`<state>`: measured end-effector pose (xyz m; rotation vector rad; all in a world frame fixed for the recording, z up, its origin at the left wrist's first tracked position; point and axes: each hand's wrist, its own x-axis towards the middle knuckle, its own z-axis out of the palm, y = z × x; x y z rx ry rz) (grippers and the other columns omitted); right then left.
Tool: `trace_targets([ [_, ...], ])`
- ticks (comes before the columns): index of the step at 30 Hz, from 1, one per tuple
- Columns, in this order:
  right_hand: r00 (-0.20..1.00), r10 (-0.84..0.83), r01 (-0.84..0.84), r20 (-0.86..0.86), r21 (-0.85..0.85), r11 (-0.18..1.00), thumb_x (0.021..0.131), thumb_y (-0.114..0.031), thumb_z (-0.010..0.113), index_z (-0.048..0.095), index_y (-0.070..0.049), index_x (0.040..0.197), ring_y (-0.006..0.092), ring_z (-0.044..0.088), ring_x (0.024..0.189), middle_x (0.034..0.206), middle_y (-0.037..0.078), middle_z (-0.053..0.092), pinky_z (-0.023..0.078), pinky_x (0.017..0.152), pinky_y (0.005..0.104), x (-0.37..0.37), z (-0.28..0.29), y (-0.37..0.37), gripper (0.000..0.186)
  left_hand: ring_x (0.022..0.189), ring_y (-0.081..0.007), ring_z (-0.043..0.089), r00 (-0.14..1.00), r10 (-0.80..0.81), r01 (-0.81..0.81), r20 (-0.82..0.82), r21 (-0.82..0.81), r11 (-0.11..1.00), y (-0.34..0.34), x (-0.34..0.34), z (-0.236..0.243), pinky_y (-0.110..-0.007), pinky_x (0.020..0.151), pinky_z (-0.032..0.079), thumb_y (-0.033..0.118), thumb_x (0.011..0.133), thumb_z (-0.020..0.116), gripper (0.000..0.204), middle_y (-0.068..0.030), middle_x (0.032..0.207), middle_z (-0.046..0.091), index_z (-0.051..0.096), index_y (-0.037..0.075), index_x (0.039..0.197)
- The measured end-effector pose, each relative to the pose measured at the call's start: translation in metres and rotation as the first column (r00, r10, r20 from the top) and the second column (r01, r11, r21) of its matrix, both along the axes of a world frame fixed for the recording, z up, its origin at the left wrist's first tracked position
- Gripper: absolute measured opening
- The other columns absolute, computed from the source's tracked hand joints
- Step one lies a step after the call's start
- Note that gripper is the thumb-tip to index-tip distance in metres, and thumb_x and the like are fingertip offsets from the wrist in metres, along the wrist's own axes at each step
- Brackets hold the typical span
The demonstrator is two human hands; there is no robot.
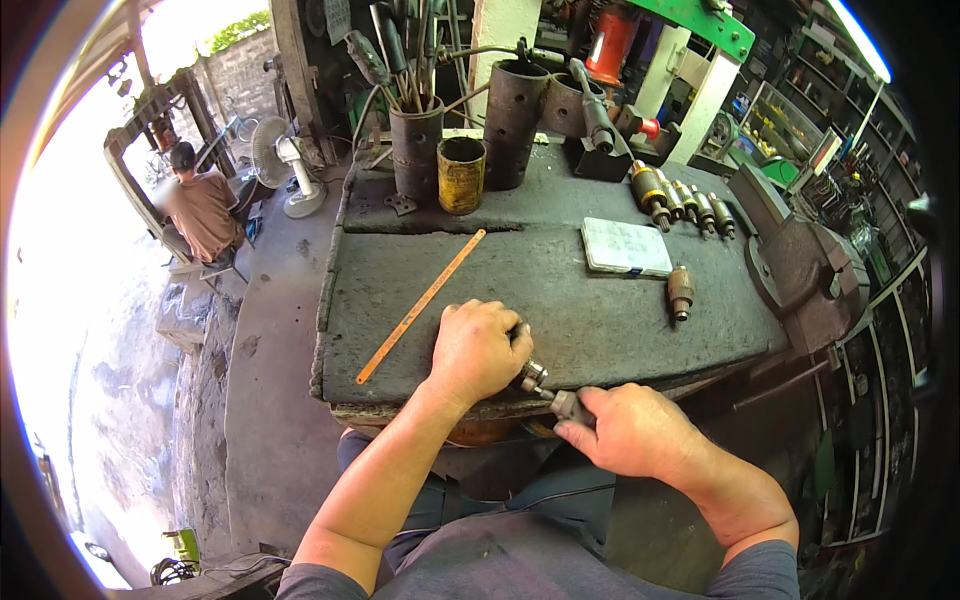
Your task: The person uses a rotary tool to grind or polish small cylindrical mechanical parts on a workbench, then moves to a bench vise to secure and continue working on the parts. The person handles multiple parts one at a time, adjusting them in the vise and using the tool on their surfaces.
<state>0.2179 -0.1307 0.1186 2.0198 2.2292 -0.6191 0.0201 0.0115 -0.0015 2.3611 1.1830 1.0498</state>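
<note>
My left hand [478, 345] is closed round a metal cylindrical part [532, 374] with a shiny end, near the front edge of the dark workbench [400, 270]. My right hand [630, 430] is closed on a grey metal piece [563, 404], joined in line to that part by a short shaft. An orange hacksaw blade [420, 305] lies diagonally to the left. At the back right are a white compartment box [625, 245], a lone cylindrical metal part [680, 293] and a row of several similar parts [675, 195].
Metal tubes [508, 125] holding tools and a yellow can [460, 180] stand at the back. A heavy vise [810, 280] is at the right end. Left of the bench, a seated person [200, 210] faces away near a fan [290, 165]. Crowded shelves line the right.
</note>
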Motion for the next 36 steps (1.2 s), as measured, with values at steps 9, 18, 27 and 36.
trace_targets([
  [9,1.0,0.005,-0.004,-0.012,0.054,0.999,0.109,-0.054,0.07,0.074,0.002,0.109,0.0519,0.077,0.082,0.083,0.027,0.078,0.063,0.078,0.0614,0.002,-0.007,0.002,0.056,0.095,-0.0352,0.072,0.999,-0.018,0.017,-0.033,-0.015,1.0,0.002,0.002,0.007,-0.051,0.091,0.052,0.023,0.094,0.077,0.019,-0.0083,0.091,0.078,0.082,0.006,0.087],
  [18,0.999,-0.012,0.014,-0.044,0.039,0.999,0.108,-0.052,0.072,0.073,0.002,0.104,0.0515,0.077,0.082,0.08,0.027,0.077,0.063,0.076,0.0605,0.012,-0.011,0.003,0.054,0.095,-0.0356,0.071,0.999,-0.04,0.04,-0.004,-0.04,0.998,0.001,-0.001,0.006,-0.05,0.092,0.052,0.02,0.094,0.077,0.017,-0.0092,0.09,0.077,0.079,0.005,0.085],
  [27,0.997,0.017,-0.015,-0.073,0.037,0.999,0.109,-0.053,0.07,0.074,0.002,0.106,0.0516,0.078,0.082,0.08,0.027,0.077,0.064,0.076,0.0597,0.013,-0.015,0.003,0.055,0.092,-0.036,0.07,0.998,-0.052,0.053,0.022,-0.023,0.998,0.0,0.0,0.006,-0.05,0.09,0.052,0.018,0.094,0.075,0.016,-0.0099,0.089,0.076,0.079,0.005,0.086],
  [36,0.997,0.001,0.005,-0.078,0.075,0.997,0.108,-0.053,0.07,0.075,0.002,0.105,0.0509,0.078,0.08,0.08,0.027,0.077,0.064,0.075,0.0597,0.013,-0.016,0.003,0.056,0.093,-0.0362,0.071,0.999,-0.042,0.042,0.003,-0.023,0.999,0.0,0.0,0.007,-0.05,0.09,0.052,0.018,0.094,0.074,0.017,-0.0103,0.089,0.076,0.079,0.004,0.085],
])
